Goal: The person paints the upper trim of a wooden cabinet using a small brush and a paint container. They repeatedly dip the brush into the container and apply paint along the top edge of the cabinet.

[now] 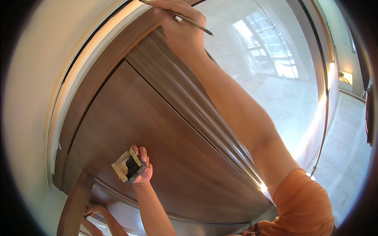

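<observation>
Two hands were occupied: the left hand point(145, 170) gripped a small, boxy tan container point(119, 172) by its right side, seemingly leaving its opening clear; the right hand point(184, 33), far off, held a slim, dark stick point(201, 28), apparently for fine control. The container sat near, just left of its hand.

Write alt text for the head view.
A person's raised right hand holds a thin stick-like tool near the top edge, while the left hand holds a small open container before a brown wood-grain panel. A fluted strip runs diagonally beside the panel.
</observation>
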`<state>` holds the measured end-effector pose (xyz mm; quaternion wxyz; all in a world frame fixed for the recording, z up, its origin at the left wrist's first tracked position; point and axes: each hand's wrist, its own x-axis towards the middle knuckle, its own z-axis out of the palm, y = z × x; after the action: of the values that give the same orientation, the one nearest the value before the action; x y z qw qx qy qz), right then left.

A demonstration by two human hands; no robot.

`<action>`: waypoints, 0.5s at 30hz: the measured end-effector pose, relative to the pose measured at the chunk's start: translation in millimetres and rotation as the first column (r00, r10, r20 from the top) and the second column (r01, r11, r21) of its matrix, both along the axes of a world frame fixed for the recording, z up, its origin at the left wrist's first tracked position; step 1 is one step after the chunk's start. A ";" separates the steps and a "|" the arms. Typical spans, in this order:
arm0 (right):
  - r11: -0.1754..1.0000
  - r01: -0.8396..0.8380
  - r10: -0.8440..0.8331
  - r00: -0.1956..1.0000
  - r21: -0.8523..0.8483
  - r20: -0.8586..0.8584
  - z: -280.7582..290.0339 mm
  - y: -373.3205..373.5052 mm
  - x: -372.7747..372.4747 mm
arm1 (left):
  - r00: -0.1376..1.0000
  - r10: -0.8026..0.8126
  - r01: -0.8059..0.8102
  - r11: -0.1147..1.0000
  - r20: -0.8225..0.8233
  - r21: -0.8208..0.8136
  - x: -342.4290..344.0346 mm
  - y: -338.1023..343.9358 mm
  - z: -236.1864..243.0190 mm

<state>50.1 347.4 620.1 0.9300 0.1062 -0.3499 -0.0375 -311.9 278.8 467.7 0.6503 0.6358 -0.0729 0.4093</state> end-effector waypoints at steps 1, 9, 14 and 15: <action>0.998 -0.052 0.052 0.999 0.030 -0.006 -9.6 -8.4 -1.2 | 1.000 0.005 -0.005 1.000 0.006 0.001 0.2 -0.5 0.0; 0.769 -0.605 0.578 0.796 -0.206 -0.182 -189.4 -105.3 -52.1 | 0.999 -0.009 0.007 1.000 0.052 0.027 -1.2 1.8 -3.2; 0.455 -0.782 0.840 0.536 -0.425 -0.087 -303.7 -175.9 -73.8 | 0.997 0.067 -0.070 0.994 0.038 0.090 -6.6 5.2 -4.9; 0.391 -0.773 0.868 0.490 -0.499 -0.079 -320.6 -187.0 -72.3 | 0.996 0.072 -0.075 0.995 0.049 0.065 -5.6 3.7 -5.7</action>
<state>-22.3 160.4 299.5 0.7807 0.0392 -0.3369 0.5248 -317.5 282.6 462.0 0.6114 0.6497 -0.0780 0.4449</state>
